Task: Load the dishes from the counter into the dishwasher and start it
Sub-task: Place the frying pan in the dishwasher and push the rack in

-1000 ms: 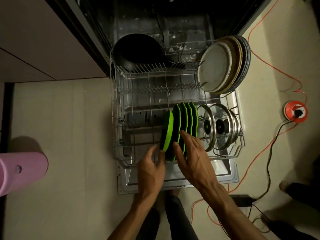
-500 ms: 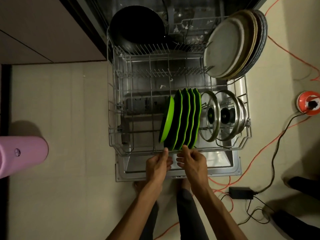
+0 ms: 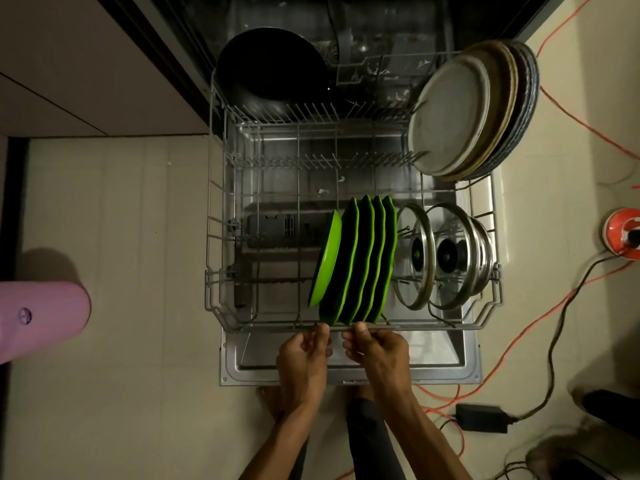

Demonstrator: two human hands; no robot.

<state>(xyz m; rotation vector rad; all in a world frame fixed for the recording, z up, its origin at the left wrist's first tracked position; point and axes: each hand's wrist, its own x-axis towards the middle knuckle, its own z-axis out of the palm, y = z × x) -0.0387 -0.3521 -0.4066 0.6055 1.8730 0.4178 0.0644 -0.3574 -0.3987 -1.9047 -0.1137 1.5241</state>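
Observation:
The wire dishwasher rack (image 3: 216,258) is pulled out over the open door (image 3: 460,362). Several green plates (image 3: 360,258) stand on edge at its front middle. Two glass lids (image 3: 446,254) stand to their right. A stack of large grey and beige plates (image 3: 460,109) leans at the back right, and a dark pan (image 3: 270,74) sits at the back left. My left hand (image 3: 304,358) and my right hand (image 3: 377,351) are side by side, fingers curled around the rack's front rail just below the green plates.
A pink cylinder (image 3: 41,320) lies at the left edge. An orange cable (image 3: 519,341) and a black power adapter (image 3: 483,417) lie on the floor to the right, near a red round socket reel (image 3: 623,233). My bare feet stand below the door.
Both hands let go of the green plates and dropped back to the rack's front rail, closing around it. The view has shifted closer to the rack.

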